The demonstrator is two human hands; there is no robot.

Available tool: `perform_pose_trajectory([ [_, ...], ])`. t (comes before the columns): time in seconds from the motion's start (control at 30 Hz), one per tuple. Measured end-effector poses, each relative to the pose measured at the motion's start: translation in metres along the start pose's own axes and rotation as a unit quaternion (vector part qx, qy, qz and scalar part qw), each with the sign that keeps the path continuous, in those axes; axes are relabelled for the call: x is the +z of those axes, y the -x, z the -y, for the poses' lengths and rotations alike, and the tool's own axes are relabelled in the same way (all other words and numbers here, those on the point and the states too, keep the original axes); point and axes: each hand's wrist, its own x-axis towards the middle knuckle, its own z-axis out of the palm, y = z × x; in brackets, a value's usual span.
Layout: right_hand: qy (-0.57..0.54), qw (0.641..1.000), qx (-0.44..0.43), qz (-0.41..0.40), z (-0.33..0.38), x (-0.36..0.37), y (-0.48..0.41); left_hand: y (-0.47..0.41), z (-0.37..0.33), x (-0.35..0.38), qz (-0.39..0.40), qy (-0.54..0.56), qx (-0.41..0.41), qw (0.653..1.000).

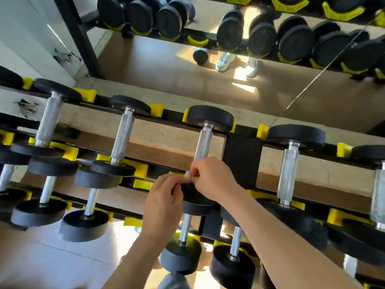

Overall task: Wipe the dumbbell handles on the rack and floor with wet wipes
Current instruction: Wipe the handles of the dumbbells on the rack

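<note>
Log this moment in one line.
left hand, right hand: both pinch wet wipe | at near end of dumbbell handle | contact unclear

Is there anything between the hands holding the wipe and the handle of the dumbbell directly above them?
Nothing visible stands in the way. The left hand and right hand pinch the wet wipe just at the near end of the dumbbell handle, whose knurled metal is bare up to the far plate.

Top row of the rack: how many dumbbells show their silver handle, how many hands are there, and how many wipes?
Dumbbells: 5
Hands (left hand, right hand): 2
Wipe: 1, pinched between both hands
Total: 8
</note>
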Motion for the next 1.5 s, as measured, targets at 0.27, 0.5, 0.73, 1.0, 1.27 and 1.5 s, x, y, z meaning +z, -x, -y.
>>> perform_pose_trajectory([
  [0.27,0.061,0.997,-0.045,0.029,-0.035,-0.012,0.016,0.015,-0.016,0.010,-0.030,-0.014,-0.046,0.998],
  [0.5,0.015,0.975,-0.198,-0.102,-0.037,0.005,0.001,0.014,-0.025,0.012,-0.040,-0.022,-0.094,0.995],
  [0.73,-0.116,0.947,-0.052,-0.294,-0.049,-0.007,-0.043,0.004,-0.032,0.007,-0.037,-0.064,-0.103,0.992],
  [1.0,-0.536,0.740,0.265,-0.309,-0.037,0.021,-0.054,-0.070,-0.059,0.034,-0.051,-0.057,0.081,0.994],
  [1.27,-0.526,0.797,0.148,-0.257,-0.029,-0.006,-0.046,-0.101,-0.047,0.046,-0.064,0.016,0.086,0.994],
  [1.5,-0.657,0.693,0.190,-0.226,-0.025,-0.023,-0.041,-0.101,-0.046,0.053,-0.097,-0.082,0.167,0.978],
])
